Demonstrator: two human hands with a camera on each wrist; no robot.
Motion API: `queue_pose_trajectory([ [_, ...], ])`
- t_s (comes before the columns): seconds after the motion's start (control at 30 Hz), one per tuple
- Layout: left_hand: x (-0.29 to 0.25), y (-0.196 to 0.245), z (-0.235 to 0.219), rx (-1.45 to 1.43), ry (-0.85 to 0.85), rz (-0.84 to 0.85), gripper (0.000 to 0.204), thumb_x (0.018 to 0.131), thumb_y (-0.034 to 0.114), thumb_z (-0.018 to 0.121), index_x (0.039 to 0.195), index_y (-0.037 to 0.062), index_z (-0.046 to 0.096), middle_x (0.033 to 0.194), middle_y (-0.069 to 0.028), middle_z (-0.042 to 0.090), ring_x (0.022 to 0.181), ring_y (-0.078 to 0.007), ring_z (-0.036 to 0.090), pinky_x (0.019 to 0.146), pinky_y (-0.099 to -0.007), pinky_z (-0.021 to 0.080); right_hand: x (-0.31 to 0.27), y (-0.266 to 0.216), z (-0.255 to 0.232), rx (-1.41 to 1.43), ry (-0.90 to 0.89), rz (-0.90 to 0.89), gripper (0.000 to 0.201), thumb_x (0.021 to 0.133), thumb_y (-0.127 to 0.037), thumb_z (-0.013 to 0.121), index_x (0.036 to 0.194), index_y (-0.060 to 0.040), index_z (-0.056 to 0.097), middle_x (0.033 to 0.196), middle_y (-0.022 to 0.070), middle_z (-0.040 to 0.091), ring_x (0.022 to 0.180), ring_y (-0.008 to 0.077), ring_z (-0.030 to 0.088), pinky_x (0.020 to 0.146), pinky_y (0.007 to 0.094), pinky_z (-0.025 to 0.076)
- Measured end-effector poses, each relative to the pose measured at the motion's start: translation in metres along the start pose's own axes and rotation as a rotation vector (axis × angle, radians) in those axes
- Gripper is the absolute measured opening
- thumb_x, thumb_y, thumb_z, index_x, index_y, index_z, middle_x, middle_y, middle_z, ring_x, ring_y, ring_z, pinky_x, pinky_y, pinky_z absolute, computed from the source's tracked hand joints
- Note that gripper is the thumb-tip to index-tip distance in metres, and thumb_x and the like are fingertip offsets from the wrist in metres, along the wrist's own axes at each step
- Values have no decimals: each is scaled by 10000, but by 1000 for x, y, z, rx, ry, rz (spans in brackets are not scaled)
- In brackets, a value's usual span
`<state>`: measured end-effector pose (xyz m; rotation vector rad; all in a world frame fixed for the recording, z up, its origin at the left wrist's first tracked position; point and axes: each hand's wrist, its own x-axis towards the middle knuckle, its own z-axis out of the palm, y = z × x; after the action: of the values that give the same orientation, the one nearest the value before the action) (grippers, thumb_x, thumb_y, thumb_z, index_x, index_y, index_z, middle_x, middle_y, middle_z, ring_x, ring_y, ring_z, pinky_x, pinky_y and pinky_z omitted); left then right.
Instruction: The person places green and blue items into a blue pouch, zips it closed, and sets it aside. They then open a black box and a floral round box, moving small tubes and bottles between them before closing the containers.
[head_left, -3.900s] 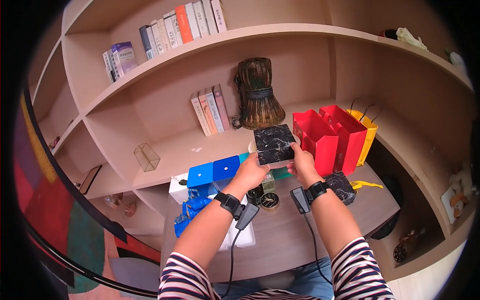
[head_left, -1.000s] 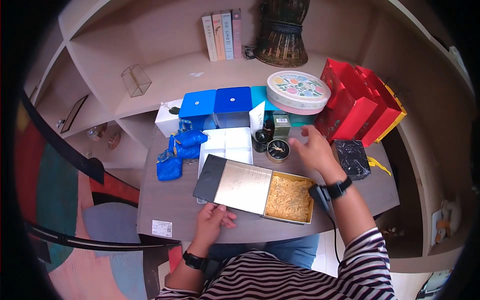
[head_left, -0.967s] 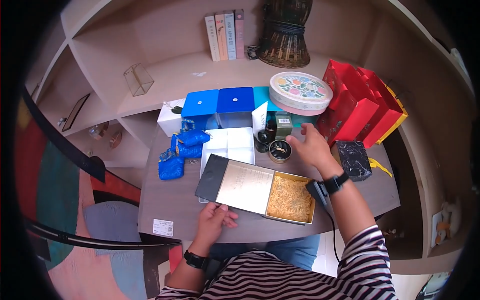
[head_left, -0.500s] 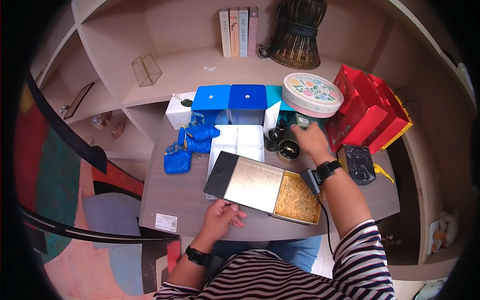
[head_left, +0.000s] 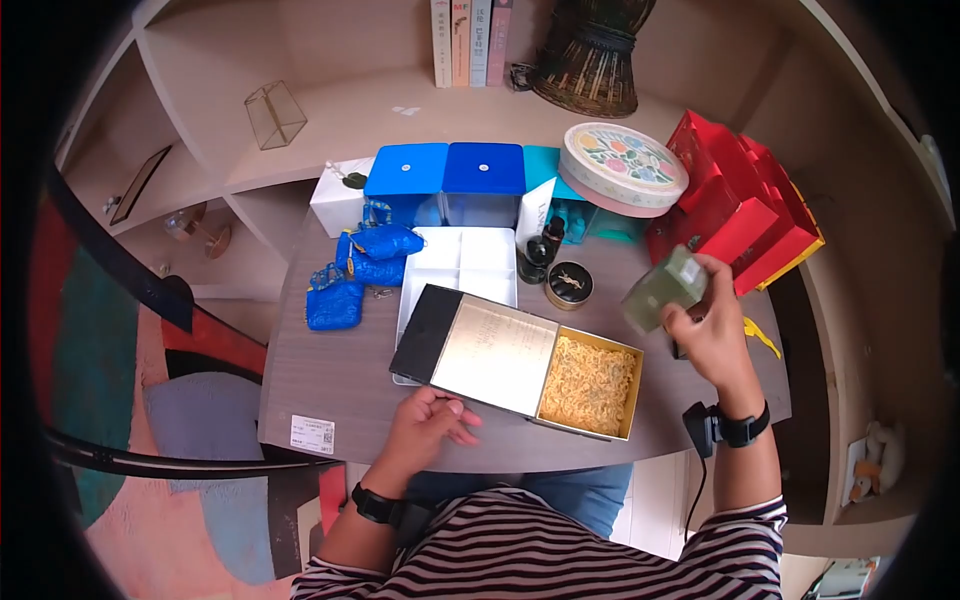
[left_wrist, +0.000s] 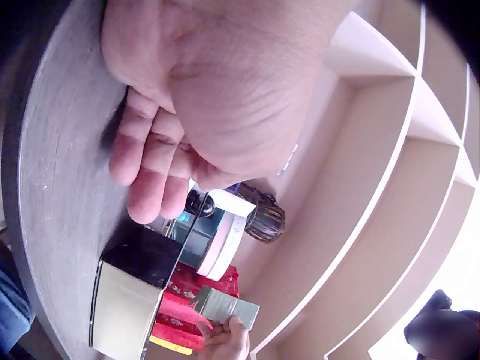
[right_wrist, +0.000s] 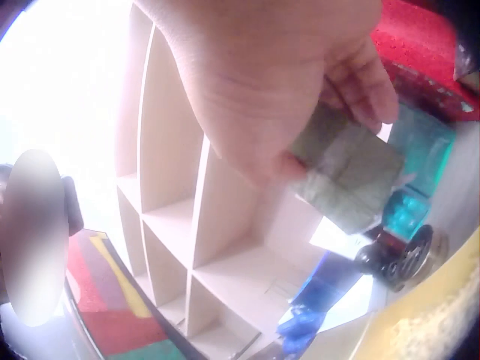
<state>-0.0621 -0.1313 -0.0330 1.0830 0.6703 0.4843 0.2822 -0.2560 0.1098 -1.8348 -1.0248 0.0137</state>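
Observation:
A small green box [head_left: 665, 290] is pinched by the right hand [head_left: 715, 325], held in the air above the table's right side; the right wrist view shows the same green box [right_wrist: 349, 169] against the palm. Below and left lies an opened box, its gold-lined lid [head_left: 495, 352] folded out to the left and its tray full of yellow shredded filler [head_left: 590, 385]. The left hand [head_left: 425, 430] rests by the lid's front edge with fingers loosely bent, holding nothing; the left wrist view shows its relaxed fingers [left_wrist: 154, 161].
Behind the opened box are a white divided tray [head_left: 460, 250], a round black tin [head_left: 569, 284], dark bottles and a white tube. Blue pouches [head_left: 335, 302] lie left. Blue boxes, an oval floral box [head_left: 625, 165] and red bags [head_left: 715, 200] line the back.
The right hand has taken the green box from beside the bottles and lifted it to the right and nearer. The left hand has stayed by the lid. Earlier, both hands held the closed black box.

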Motion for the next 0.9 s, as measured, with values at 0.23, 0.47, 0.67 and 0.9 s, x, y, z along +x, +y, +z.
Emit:
queue_pose_trajectory([
  [0.23, -1, -1, -2, 6, 7, 23, 168, 1022, 107, 561, 1150, -3, 552, 983, -187, 727, 726, -211, 731, 657, -303, 590, -27, -31, 22, -588, -716, -441, 627, 714, -217, 767, 1281, -36, 569, 1000, 192, 683, 924, 353, 681, 800, 448, 555],
  [0.47, -1, -6, -4, 35, 9, 24, 180, 1031, 136, 572, 1155, 9, 548, 990, -174, 727, 734, -199, 729, 653, -289, 574, -34, -25, 48, -765, -748, -450, 655, 718, -259, 786, 1308, -63, 580, 1016, 168, 678, 973, 353, 666, 843, 430, 542],
  [0.67, 0, -6, -2, 10, -18, 36, 180, 1033, 136, 567, 1162, 12, 546, 994, -174, 727, 732, -201, 729, 653, -288, 574, 12, -19, 44, -620, -664, -278, 532, 821, -337, 759, 1255, -68, 613, 1109, 177, 675, 1033, 355, 668, 884, 446, 533],
  [0.9, 0, -6, -3, 37, -12, 53, 170, 1029, 111, 558, 1164, 8, 549, 987, -177, 725, 716, -202, 722, 664, -301, 587, 58, 21, 107, -688, -779, -151, 572, 783, -420, 793, 1169, -26, 646, 1164, 221, 657, 1112, 377, 635, 946, 448, 509],
])
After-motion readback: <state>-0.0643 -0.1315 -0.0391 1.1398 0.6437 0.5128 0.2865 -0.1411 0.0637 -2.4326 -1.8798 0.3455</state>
